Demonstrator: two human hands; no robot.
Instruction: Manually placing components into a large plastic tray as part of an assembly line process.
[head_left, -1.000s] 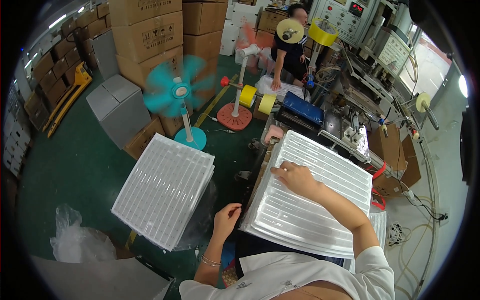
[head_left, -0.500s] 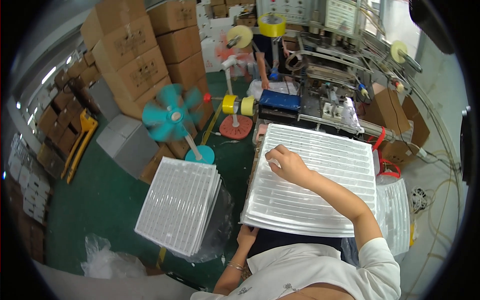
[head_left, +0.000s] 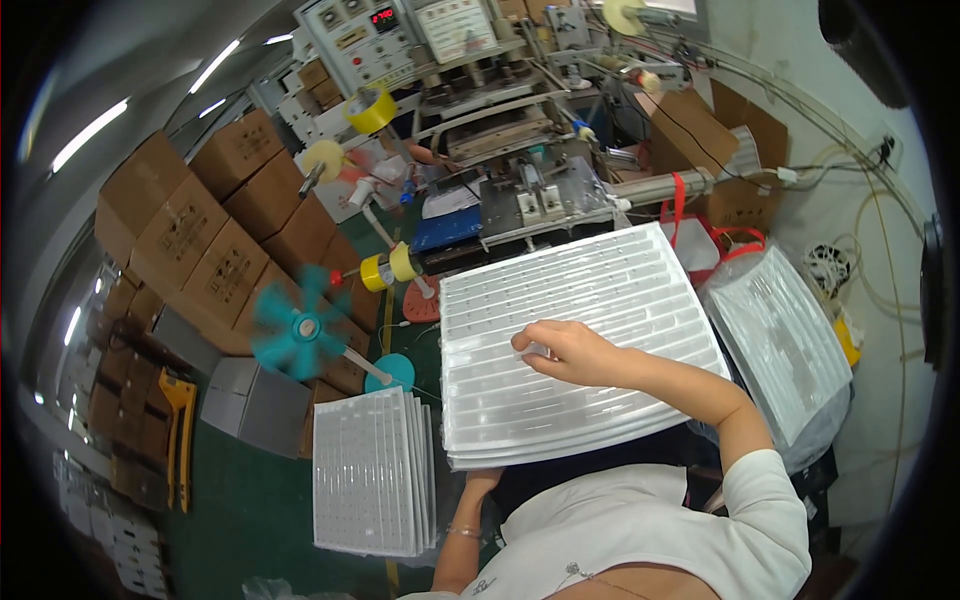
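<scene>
A stack of white ribbed plastic trays (head_left: 590, 300) lies in front of me, its top tray divided into many long narrow channels. My right hand (head_left: 565, 352) hovers over or rests on the middle of the top tray. Its thumb and forefinger are curled toward each other in a pinch; whatever is between them is too small to make out. At the near left corner of the stack is my left hand (head_left: 484, 482), its fingers hidden beneath the trays' edge.
Another tray stack (head_left: 365, 470) stands low on the left, near a spinning teal fan (head_left: 305, 328). Wrapped trays (head_left: 780, 340) lie on the right. Beyond the trays stands a machine (head_left: 540, 195) with tape rolls (head_left: 372, 108). Another person's hand (head_left: 430, 155) shows behind it.
The view has swung, so the machine and boxes sit further left. My right hand has moved from the tray's left part toward its middle. My left hand stays at the near left corner.
</scene>
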